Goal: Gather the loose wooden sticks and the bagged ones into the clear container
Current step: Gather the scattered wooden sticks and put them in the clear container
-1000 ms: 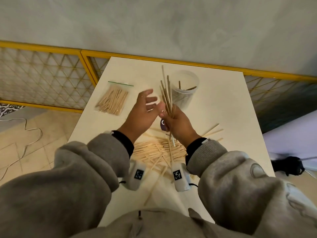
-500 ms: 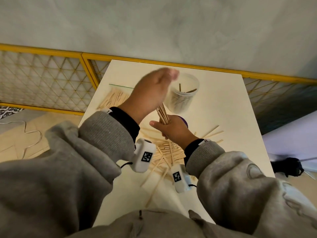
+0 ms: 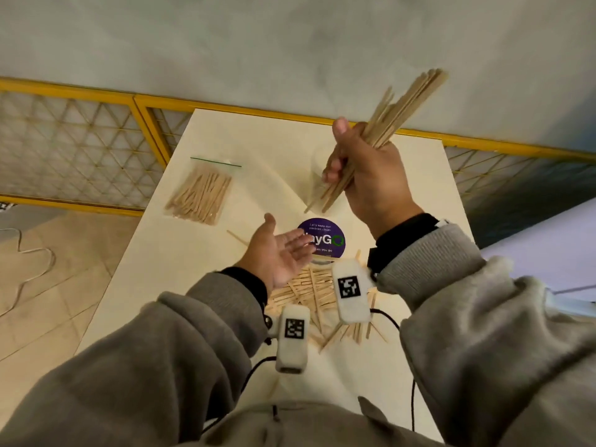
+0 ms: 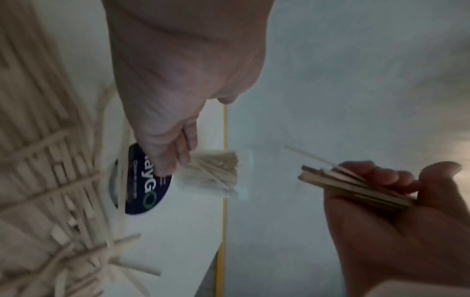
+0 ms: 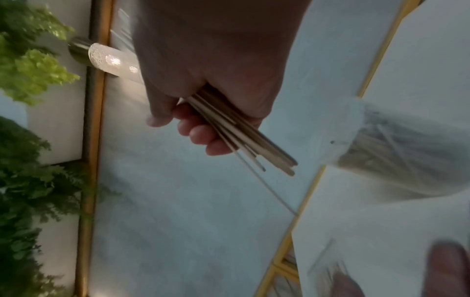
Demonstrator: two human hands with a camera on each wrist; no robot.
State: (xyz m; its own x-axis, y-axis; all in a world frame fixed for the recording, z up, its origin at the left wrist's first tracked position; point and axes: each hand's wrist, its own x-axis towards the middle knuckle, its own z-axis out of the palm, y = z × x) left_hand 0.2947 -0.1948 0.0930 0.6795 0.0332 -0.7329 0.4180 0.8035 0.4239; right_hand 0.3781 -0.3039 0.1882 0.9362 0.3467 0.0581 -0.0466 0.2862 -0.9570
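Observation:
My right hand [image 3: 342, 151] is raised over the far middle of the table and grips a bundle of long wooden sticks [image 3: 400, 111], tilted up to the right. The same bundle [image 5: 244, 138] shows in the right wrist view. My left hand [image 3: 287, 235] hovers low, palm up and empty, above the loose pile of sticks [image 3: 306, 293]. The clear container [image 5: 396, 160], with sticks inside, is mostly hidden behind my right hand in the head view. The bagged sticks [image 3: 200, 195] lie at the table's far left.
A purple round lid [image 3: 324, 241] lies flat between the pile and the container. The white table [image 3: 161, 269] ends at a yellow-framed railing [image 3: 151, 130] along its far and left sides. Wrist cameras and black cables hang by my sleeves.
My left hand dropped from above the bundle to a low, palm-up pose over the pile. My right hand lifted the bundle higher and tilted it to the right, uncovering the purple lid.

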